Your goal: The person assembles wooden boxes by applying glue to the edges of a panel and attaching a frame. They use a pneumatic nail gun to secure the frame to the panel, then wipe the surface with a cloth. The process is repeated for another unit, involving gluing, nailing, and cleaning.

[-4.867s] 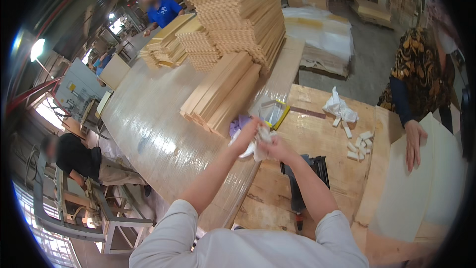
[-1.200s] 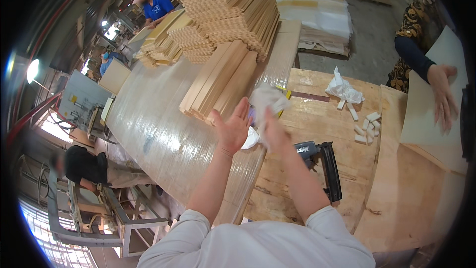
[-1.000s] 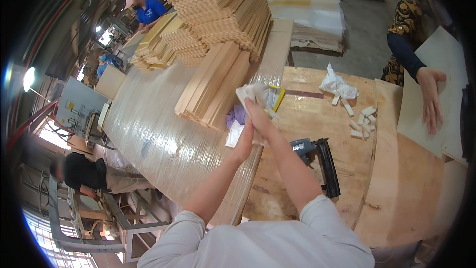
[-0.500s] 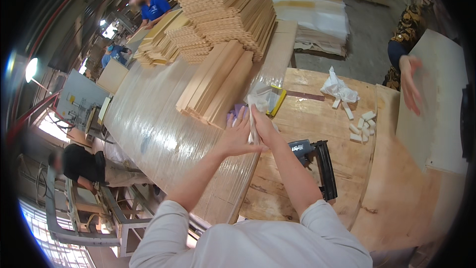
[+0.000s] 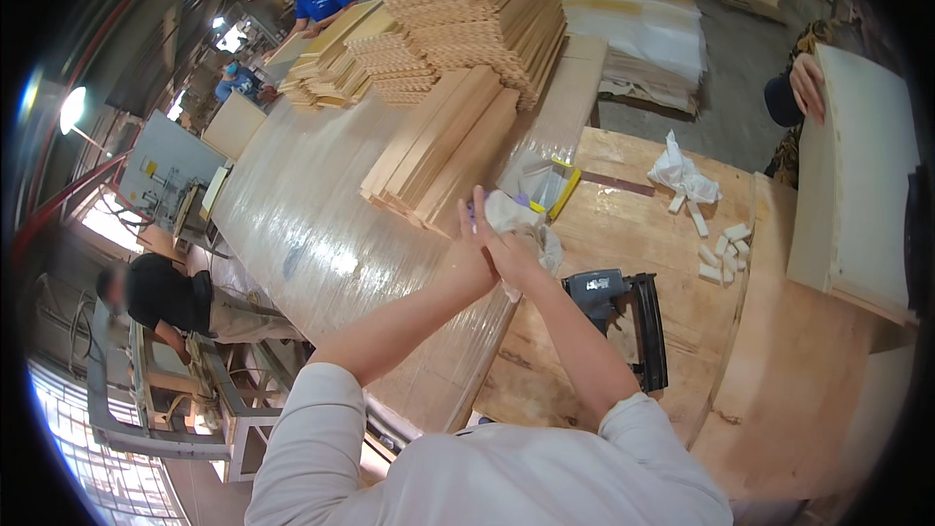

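grip can't be told for the left hand (image 5: pixel 473 263), partly hidden; right hand (image 5: pixel 506 251) extends its fingers. crumpled white cloth (image 5: pixel 547 244) touches them, beyond-left of the grey-and-black nail gun (image 5: pixel 597 286); 1 flat fold should rub evenly.

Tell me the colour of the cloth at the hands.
The cloth is off-white; it shows best in the head view.
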Demonstrator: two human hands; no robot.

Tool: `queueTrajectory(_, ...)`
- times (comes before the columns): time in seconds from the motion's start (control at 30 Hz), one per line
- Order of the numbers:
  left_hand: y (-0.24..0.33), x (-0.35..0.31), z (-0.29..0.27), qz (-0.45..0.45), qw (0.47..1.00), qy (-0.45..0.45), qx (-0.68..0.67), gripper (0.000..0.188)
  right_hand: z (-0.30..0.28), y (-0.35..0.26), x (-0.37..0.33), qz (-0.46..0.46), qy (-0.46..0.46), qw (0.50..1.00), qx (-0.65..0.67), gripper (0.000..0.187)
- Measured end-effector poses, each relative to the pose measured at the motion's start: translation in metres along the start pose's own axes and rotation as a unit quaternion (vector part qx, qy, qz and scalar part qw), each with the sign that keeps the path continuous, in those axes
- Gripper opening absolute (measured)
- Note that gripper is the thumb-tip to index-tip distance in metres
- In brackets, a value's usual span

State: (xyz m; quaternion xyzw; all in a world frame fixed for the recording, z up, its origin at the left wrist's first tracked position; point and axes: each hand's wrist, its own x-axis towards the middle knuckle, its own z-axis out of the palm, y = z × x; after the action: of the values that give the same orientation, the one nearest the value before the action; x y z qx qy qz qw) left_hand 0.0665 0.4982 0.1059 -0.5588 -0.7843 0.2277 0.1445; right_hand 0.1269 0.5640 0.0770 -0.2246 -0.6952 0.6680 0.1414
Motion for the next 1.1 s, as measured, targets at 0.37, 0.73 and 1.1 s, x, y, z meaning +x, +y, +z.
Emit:
queueTrajectory(0.37, 0.019, 0.012, -0.030, 0.144, 0.980, -0.119, -0.066, 0.043, -0.040, 0.007, 0.013, 0.120, 0.085, 0.933, 0.329, 0.071)
queueTrajectory(0.73, 0.024, 0.031, -0.048, -0.224, 0.343, -0.115, -0.905, 0.093, -0.042, -0.013, 0.022, 0.035, 0.060, 0.948, 0.310, 0.073)
queueTrajectory(1.1, 0.029, 0.029, -0.025, -0.186, 0.439, -0.042, -0.878, 0.083, -0.042, -0.028, 0.019, 0.049, 0.006, 0.913, 0.405, 0.077)
